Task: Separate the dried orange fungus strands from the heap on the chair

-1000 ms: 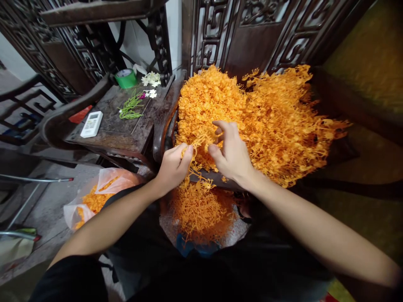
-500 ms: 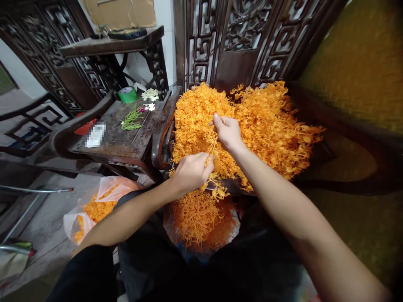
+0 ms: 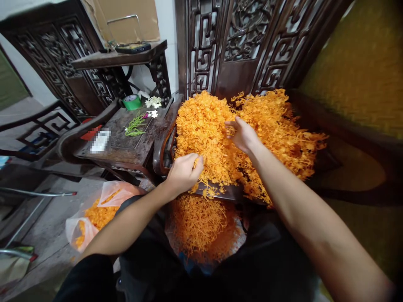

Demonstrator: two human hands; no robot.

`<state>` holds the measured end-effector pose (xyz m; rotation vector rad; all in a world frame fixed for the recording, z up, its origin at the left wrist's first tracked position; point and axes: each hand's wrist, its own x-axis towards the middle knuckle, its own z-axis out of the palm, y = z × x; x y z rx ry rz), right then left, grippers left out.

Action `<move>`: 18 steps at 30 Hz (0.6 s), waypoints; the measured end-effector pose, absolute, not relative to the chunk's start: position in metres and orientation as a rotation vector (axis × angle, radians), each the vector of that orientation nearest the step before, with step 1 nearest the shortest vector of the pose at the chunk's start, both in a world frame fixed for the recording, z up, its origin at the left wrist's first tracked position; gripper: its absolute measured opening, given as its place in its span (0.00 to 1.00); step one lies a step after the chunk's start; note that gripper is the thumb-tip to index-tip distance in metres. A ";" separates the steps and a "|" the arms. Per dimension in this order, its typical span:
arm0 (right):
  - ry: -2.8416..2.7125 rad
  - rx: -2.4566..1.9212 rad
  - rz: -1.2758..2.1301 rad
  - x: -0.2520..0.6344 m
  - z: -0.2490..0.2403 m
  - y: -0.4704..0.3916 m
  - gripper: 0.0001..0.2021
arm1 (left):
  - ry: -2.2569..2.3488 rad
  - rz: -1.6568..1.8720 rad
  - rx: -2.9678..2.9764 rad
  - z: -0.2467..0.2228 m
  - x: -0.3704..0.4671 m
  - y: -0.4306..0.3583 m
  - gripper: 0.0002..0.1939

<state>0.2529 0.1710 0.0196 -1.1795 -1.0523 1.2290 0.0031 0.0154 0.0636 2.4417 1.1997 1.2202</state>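
Note:
My left hand [image 3: 184, 173] is closed around an orange artificial flower sprig [image 3: 210, 191], whose branching end hangs out below the fingers. Behind it, a dense heap of orange flower pieces [image 3: 201, 121] rests on a dark wooden seat. My right hand [image 3: 244, 135] hovers at the boundary between that heap and a looser pile of orange sprigs [image 3: 277, 138]; its fingers are spread, and nothing shows in them. Between my knees, bare-looking orange stems [image 3: 198, 222] fill a container that is partly hidden by my legs.
To the left, a dark wooden side table [image 3: 122, 142] carries green tape [image 3: 132, 102], green sprigs [image 3: 135, 126] and white flowers [image 3: 153, 102]. A translucent bag [image 3: 108, 188] with orange pieces sits on the floor. Carved wooden panels [image 3: 241, 73] stand behind the piles.
My right hand has moved right, away from the sprig, and its fingers have opened. My left hand has shifted slightly left and down, keeping the sprig. The camera view has tilted slightly.

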 end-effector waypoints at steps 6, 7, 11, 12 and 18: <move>-1.324 -1.268 0.665 0.230 0.027 0.145 0.33 | 1.195 1.179 2.472 0.059 0.004 0.015 0.19; -1.308 -1.248 0.694 0.223 0.032 0.136 0.34 | 1.200 1.192 2.486 0.059 0.004 0.016 0.19; -1.056 -1.023 1.438 0.190 0.054 0.097 0.39 | 1.220 1.279 2.524 0.058 0.009 0.018 0.17; -1.000 -0.952 1.599 0.182 0.059 0.090 0.37 | 1.221 1.283 2.530 0.058 0.011 0.018 0.16; -0.713 -0.889 1.661 0.178 0.071 0.102 0.20 | 1.182 1.181 2.572 0.060 0.026 0.009 0.17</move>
